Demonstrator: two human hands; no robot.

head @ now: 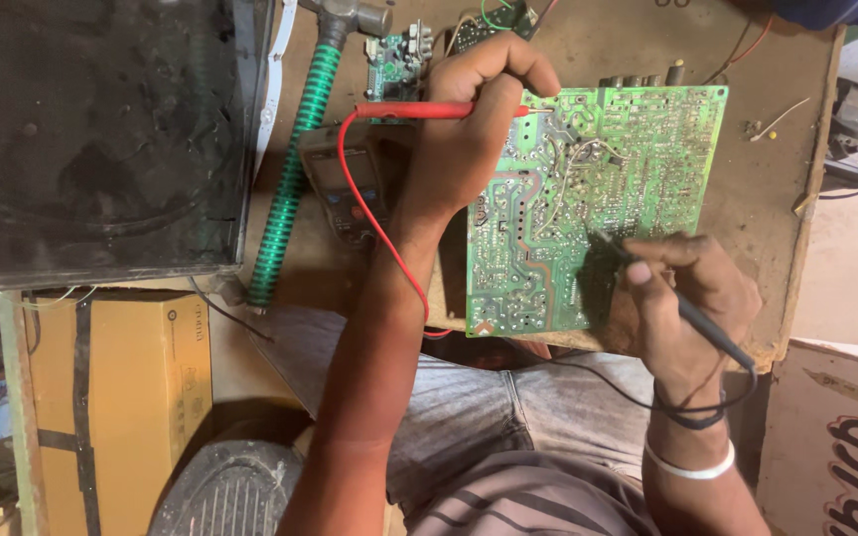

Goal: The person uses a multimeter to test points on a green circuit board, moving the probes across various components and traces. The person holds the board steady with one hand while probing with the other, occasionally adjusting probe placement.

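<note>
1. On the worn brown workbench point(747, 189), a large green circuit board point(638, 159) is lying solder side up, its near edge reaching to the bench edge just above the person's lap.
2. The left hand point(469, 129) is curling its fingers tightly around a red probe point(419, 110), holding it level so that its tip is touching the board's top left corner.
3. A red lead point(374, 223) is looping down from the probe's rear end, crossing the left forearm and running under the board's near edge.
4. The right hand point(687, 293) is pinching a black probe point(682, 308) like a pen, fingers closed on it, with the tip pressing on the board's lower middle part.
5. A black lead point(647, 402) is trailing from that probe around the right wrist, which is wearing a white bangle point(692, 467) and a dark band.
6. The two hands are working well apart, one at the board's top left, the other at its lower right.
7. A dark multimeter point(345, 189) is lying just beside the left wrist, partly hidden by it.
8. A hammer with a green ribbed handle point(295, 169) is lying slantwise left of the meter.
9. A smaller green board point(394, 60) is sitting near the hammer head, beyond the left hand.
10. A dark, dusty screen panel point(91, 129) is filling the upper left, with a yellow cardboard box point(131, 397) standing below it.
</note>
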